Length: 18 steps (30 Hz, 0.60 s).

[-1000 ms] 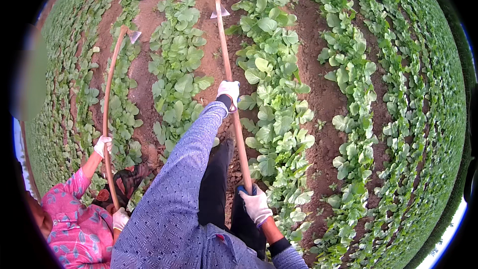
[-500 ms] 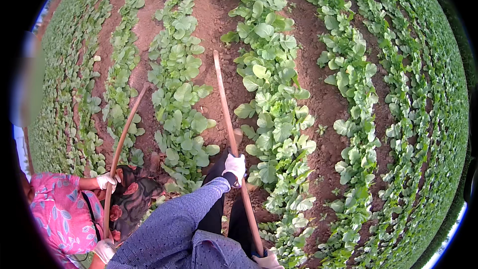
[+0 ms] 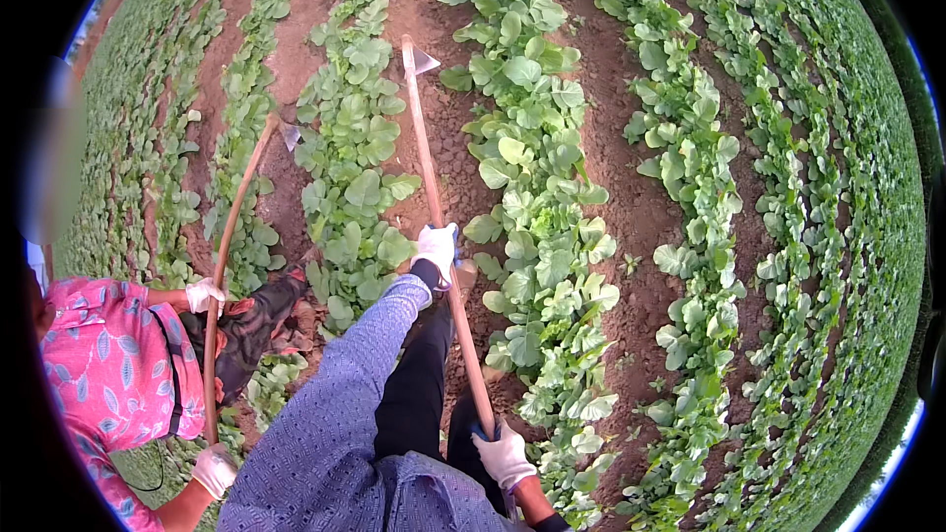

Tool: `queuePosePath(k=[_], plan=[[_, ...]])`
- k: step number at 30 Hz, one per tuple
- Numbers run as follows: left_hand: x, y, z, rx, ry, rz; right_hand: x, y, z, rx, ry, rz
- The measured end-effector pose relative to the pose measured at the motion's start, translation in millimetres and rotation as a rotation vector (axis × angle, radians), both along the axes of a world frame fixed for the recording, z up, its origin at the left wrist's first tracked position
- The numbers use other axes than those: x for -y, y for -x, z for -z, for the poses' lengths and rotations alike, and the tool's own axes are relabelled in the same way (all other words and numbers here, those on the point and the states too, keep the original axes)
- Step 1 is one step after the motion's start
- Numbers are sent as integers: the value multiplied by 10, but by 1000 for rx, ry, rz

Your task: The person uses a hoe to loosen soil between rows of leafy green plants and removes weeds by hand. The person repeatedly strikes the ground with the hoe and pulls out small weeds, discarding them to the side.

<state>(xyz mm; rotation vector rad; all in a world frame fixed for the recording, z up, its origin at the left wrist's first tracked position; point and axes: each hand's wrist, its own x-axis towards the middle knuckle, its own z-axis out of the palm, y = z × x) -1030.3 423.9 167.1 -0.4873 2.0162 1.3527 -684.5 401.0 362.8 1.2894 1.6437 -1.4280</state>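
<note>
A long wooden-handled hoe [image 3: 426,153] slants up the soil strip between two rows of leafy plants. Its triangular metal blade [image 3: 425,61] shows at the far end, over the bare earth. My left hand [image 3: 437,249], in a white glove, is closed round the handle about midway. Lower down, my right hand [image 3: 503,455], gloved too, grips the handle near its rear end. Leaves of the plant row [image 3: 527,236] stand just right of the handle.
At the left a co-worker in a pink patterned shirt [image 3: 123,355] holds another hoe [image 3: 236,217] with both gloved hands. More green rows [image 3: 690,167] run away on the right, with reddish soil strips [image 3: 631,236] between them. My shoe [image 3: 465,274] stands on the soil.
My hoe has moved forward and its blade has come into sight. Both my hands moved up with it. The co-worker's hoe has also risen, its blade now showing.
</note>
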Motion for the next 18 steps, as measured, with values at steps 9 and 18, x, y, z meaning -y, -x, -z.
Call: queuePosePath(k=[9, 18], plan=[[74, -825, -45, 446, -164, -157, -49, -761, -273, 103, -189, -177], [87, -2496, -303, 383, -138, -67, 266, -1745, -606, 241, -172, -36]])
